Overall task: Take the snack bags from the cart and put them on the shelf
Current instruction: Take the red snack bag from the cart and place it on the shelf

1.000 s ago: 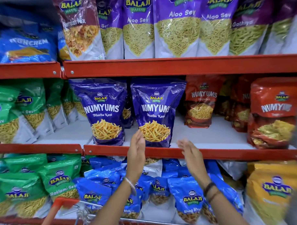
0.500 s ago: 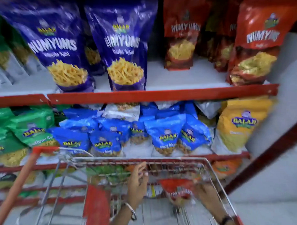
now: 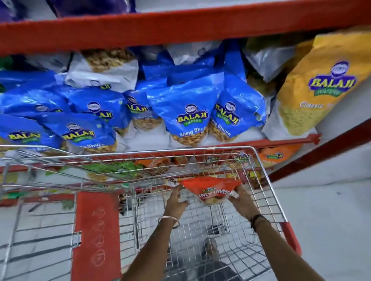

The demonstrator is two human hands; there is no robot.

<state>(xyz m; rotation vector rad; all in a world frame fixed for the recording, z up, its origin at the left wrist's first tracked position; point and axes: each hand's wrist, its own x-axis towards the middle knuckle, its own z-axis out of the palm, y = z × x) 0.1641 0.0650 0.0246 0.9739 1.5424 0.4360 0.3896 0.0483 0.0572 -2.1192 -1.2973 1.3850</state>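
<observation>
A shop aisle is seen from above, with a pale tiled floor at the right and red-edged shelves filling the upper half. On the shelf level with the cart top, blue bags marked "Balaji Wafers" are packed side by side, some leaning on one another, and a yellow bag is propped at a tilt at their right end. Orange bags are glimpsed on the shelf below, through the wire. A wire cart is drawn up close to the shelves; its red seat flap lies at the left and a red handle grip at the right. Inside the basket, a red bag is held near the far end, raised off the wire floor. The left hand is laid against the bag's left edge with fingers spread and loosely curved, and the right hand is closed on the bag's right lower corner. Whether the left hand truly grips cannot be told through the blur. A bangle is worn on the left wrist and a dark band on the right.
</observation>
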